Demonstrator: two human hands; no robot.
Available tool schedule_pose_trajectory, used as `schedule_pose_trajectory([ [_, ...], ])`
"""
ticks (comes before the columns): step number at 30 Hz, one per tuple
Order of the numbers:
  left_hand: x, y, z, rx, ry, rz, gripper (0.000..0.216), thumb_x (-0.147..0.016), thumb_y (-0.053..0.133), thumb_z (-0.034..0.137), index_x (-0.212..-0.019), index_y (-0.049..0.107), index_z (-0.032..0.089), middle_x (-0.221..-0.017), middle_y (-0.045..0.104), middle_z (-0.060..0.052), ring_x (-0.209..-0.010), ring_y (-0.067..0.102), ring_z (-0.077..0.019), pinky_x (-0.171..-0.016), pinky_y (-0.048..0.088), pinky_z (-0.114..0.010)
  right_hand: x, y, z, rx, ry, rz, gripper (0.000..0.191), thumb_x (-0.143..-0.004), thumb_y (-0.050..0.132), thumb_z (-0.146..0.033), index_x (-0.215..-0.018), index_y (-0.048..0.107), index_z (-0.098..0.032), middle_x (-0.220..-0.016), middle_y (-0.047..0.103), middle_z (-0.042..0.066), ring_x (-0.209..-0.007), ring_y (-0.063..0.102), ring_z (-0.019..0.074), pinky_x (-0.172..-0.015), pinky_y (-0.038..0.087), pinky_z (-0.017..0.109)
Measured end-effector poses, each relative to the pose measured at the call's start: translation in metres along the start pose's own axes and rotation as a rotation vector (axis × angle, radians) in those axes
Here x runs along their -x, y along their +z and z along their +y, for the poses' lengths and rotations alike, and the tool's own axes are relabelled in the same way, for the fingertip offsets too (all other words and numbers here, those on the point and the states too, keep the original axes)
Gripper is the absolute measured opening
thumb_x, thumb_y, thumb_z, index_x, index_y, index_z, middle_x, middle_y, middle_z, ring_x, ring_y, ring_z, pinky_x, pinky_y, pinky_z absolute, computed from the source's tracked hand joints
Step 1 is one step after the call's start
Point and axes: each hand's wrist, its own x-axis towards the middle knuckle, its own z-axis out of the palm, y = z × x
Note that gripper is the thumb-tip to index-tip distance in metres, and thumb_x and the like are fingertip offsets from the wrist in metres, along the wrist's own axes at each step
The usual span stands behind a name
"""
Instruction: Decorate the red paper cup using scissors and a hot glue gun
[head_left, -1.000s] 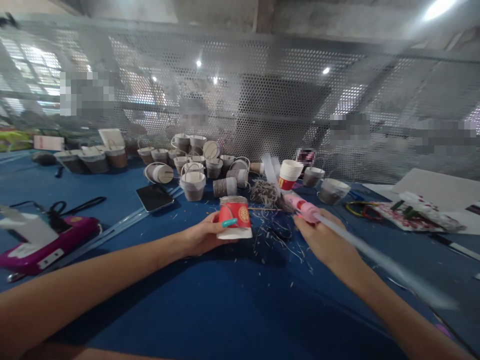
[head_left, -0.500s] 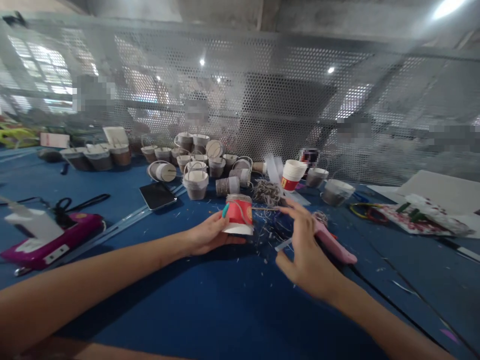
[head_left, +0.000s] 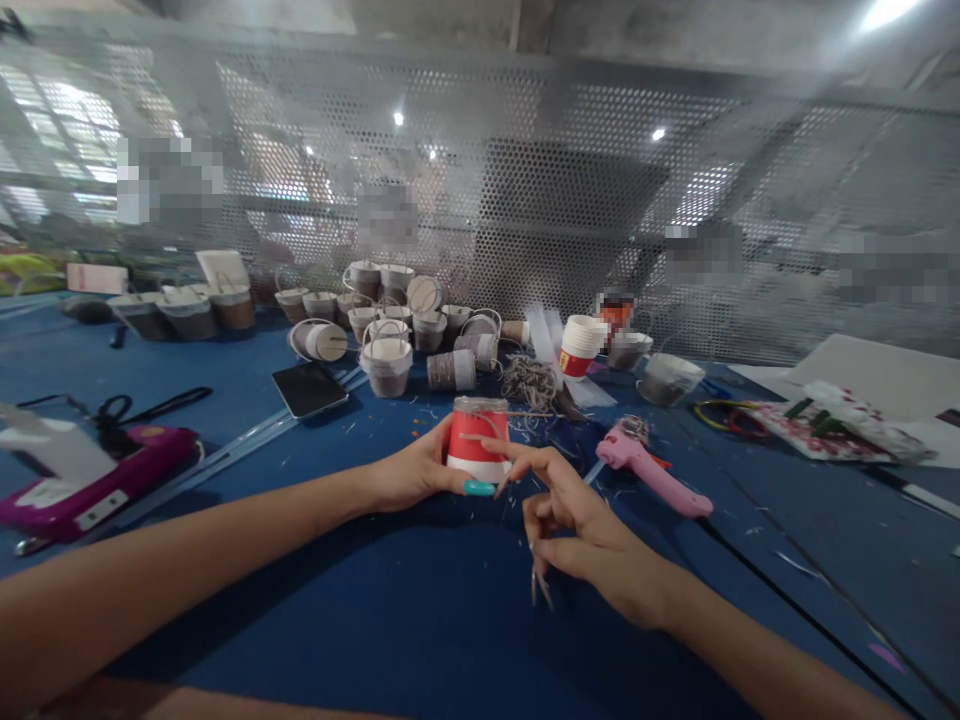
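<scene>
My left hand (head_left: 411, 470) grips a red and white paper cup (head_left: 478, 438) standing upside down on the blue table (head_left: 420, 620). A thin twine runs from the cup's top to the right. My right hand (head_left: 577, 525) hovers just right of the cup, index finger stretched toward it and the other fingers curled, holding nothing I can make out. A pink glue gun (head_left: 651, 468) lies on the table to the right of that hand.
Several twine-wrapped cup baskets (head_left: 390, 330) crowd the table's back, with a stack of paper cups (head_left: 581, 345), a tangle of twine (head_left: 529, 382) and a phone (head_left: 309, 388). A magenta device (head_left: 97, 480) and scissors (head_left: 127, 410) lie left. A perforated metal screen (head_left: 525, 200) closes the far side.
My right hand put the pink glue gun down on the table and came back to the cup. My left hand kept hold of the cup.
</scene>
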Motion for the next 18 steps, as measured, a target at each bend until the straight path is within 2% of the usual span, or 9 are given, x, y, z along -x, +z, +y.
schedule_pose_trajectory([
  [3,0.001,0.003,0.002,-0.031,-0.027,-0.002,0.073,-0.049,0.081,0.002,-0.112,0.049,0.021,-0.096,0.068,-0.001,-0.08,0.065,-0.0142,-0.076,0.047,-0.028,0.0,0.0,-0.002,-0.01,-0.008,0.023,0.045,-0.068,0.046,-0.004,-0.106,0.043,-0.027,-0.087,0.052,-0.003,-0.056,0.046,0.0048,-0.052,0.046,0.02],
  [5,0.002,0.004,0.003,-0.041,-0.023,-0.013,0.072,-0.05,0.079,0.0,-0.112,0.049,0.021,-0.096,0.068,-0.001,-0.081,0.065,-0.0151,-0.076,0.047,-0.029,-0.001,-0.001,-0.002,-0.021,-0.015,0.04,0.039,-0.07,0.047,-0.004,-0.101,0.043,-0.026,-0.109,0.054,0.001,-0.057,0.046,0.003,-0.053,0.047,0.02],
  [7,0.002,0.003,0.003,-0.049,-0.009,-0.022,0.071,-0.051,0.079,0.0,-0.113,0.05,0.021,-0.096,0.068,-0.002,-0.083,0.064,-0.0161,-0.078,0.047,-0.03,-0.001,-0.002,-0.002,-0.055,-0.024,0.05,0.034,-0.072,0.048,-0.005,-0.098,0.043,-0.026,-0.13,0.045,0.003,-0.056,0.048,0.0012,-0.052,0.048,0.021],
  [9,0.001,0.002,0.002,-0.048,0.01,-0.031,0.071,-0.051,0.079,0.002,-0.112,0.05,0.02,-0.096,0.067,-0.003,-0.084,0.064,-0.0166,-0.079,0.047,-0.031,-0.002,-0.003,-0.001,-0.093,-0.048,0.06,0.03,-0.073,0.048,-0.006,-0.095,0.042,-0.025,-0.142,0.036,0.004,-0.053,0.049,-0.0004,-0.05,0.048,0.021],
  [13,0.0,-0.001,0.001,-0.052,0.015,-0.045,0.072,-0.051,0.081,0.004,-0.114,0.05,0.019,-0.094,0.068,-0.004,-0.081,0.064,-0.0164,-0.076,0.048,-0.03,-0.003,-0.007,0.0,-0.134,-0.097,0.093,0.024,-0.075,0.047,-0.008,-0.093,0.043,-0.023,-0.149,0.03,0.008,-0.045,0.05,-0.002,-0.048,0.048,0.023],
  [18,0.0,-0.001,0.003,-0.055,0.03,-0.07,0.068,-0.052,0.081,0.004,-0.112,0.052,0.017,-0.096,0.068,-0.006,-0.082,0.064,-0.0173,-0.077,0.048,-0.031,-0.006,-0.011,0.001,-0.204,-0.13,0.132,0.02,-0.074,0.047,-0.009,-0.089,0.044,-0.021,-0.146,0.037,0.012,-0.04,0.05,-0.0009,-0.045,0.049,0.023],
])
